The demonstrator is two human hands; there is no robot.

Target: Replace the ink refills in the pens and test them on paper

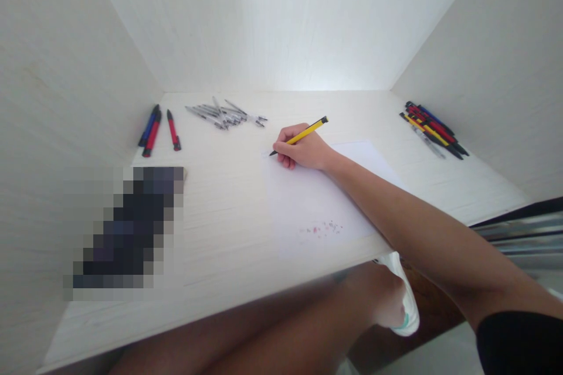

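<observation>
My right hand (303,151) is closed round a yellow pen with a black tip and black cap end (300,136). The pen tip touches the far left corner of a white sheet of paper (316,199) lying on the pale desk (220,228). Small red and grey scribbles (323,228) mark the sheet near its front edge. My forearm stretches across the paper from the lower right. My left hand does not appear. Below the desk's front edge a blurred bare leg (264,334) shows, with a white slipper (402,304) at its end.
A blue pen and two red pens (158,129) lie at the back left. Several silver pens (224,114) are piled at the back centre. Several red, yellow and blue pens (433,129) lie at the back right. White walls enclose three sides. A pixelated dark patch (127,228) covers the left.
</observation>
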